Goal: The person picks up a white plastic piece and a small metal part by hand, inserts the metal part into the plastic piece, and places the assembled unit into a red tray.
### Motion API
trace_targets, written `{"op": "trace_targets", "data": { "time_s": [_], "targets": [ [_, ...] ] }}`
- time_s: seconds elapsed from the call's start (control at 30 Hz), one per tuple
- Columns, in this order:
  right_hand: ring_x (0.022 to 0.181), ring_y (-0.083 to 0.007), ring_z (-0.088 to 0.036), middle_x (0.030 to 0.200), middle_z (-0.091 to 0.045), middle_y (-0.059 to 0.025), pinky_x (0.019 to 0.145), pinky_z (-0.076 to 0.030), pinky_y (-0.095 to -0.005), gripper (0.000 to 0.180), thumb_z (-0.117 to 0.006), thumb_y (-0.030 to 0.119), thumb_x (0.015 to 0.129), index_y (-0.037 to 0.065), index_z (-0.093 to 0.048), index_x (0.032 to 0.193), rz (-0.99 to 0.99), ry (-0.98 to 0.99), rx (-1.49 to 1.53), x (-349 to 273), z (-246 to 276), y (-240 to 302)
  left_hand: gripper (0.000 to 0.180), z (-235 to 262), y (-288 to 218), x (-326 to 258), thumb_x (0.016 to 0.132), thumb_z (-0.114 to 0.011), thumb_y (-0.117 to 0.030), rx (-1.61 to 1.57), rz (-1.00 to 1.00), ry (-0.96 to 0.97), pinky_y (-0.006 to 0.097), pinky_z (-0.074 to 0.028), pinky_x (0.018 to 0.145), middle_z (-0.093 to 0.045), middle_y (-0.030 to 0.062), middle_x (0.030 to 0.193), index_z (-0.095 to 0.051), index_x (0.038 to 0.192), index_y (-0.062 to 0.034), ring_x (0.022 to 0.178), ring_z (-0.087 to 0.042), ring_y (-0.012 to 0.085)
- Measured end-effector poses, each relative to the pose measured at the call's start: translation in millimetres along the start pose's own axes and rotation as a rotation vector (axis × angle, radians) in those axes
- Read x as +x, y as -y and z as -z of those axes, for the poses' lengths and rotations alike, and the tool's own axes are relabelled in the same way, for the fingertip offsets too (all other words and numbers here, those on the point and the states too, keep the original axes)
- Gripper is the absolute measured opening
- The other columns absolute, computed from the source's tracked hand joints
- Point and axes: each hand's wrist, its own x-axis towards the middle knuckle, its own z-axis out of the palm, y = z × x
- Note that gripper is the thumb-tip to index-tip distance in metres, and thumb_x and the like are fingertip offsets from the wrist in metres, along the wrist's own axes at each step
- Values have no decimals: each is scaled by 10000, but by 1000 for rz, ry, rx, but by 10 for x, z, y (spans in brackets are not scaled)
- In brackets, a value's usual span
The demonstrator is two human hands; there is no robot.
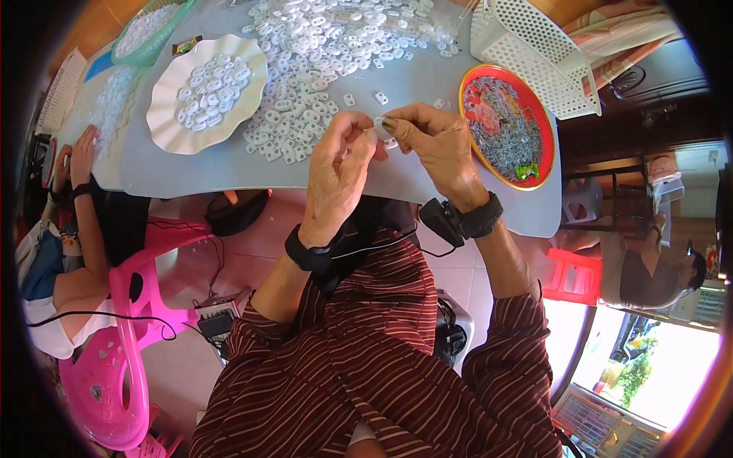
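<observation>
Over the near edge of the table, my two hands meet with their fingertips pinched together. My left hand (pixel 342 164) and my right hand (pixel 439 145) both grip a small white plastic piece (pixel 379 127), mostly covered by the fingers. Each wrist wears a black band. On the table beside them lies a large heap of small white plastic pieces (pixel 289 122) with holes in them. To the right stands a red tray (pixel 550 153) filled with many small grey metal parts. A green wrapped packet (pixel 527 171) sits in it.
At left, a white scalloped plate (pixel 162 126) carries more white pieces. A white perforated basket (pixel 534 57) stands at the back right, a green basket (pixel 126 55) at the far left. A co-worker's hands (pixel 80 160) rest at the left table. Pink chair (pixel 137 359) below.
</observation>
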Motion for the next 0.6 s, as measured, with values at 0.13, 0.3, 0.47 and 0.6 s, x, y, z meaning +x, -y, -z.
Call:
{"op": "trace_targets", "data": {
  "time_s": [0.13,0.3,0.47,0.6],
  "targets": [
    [654,-58,-521,726,-632,-22,584,-432,-208,128,-638,100,862,-12,-676,912,-6,37,27,-45,-3,-52,167,27,42,92,928,-507,-158,118,-28,21,210,-381,575,-564,25,718,-529,930,7,658,-502,67],
    [667,-75,-566,715,-646,-40,610,-466,-221,100,-630,67,844,-21,-667,875,89,-48,-102,-71,-7,29,144,-17,-8,89,929,-481,-117,136,-31,42,210,-409,602,-586,38,725,-539,911,13,663,-532,81],
    [674,-74,-589,739,-657,-57,610,-485,-226,83,-615,35,840,-32,-646,878,144,-76,-188,-87,-51,42,162,-26,-7,69,937,-499,-119,35,24,19,222,-454,679,-615,57,764,-562,936,30,714,-583,110],
    [665,-60,-571,743,-650,-47,591,-473,-211,86,-596,27,863,-43,-632,897,120,-99,-168,-141,-68,40,166,-55,-44,71,936,-510,-119,10,54,50,225,-457,696,-611,52,768,-576,947,32,711,-580,111]
  ]
}}
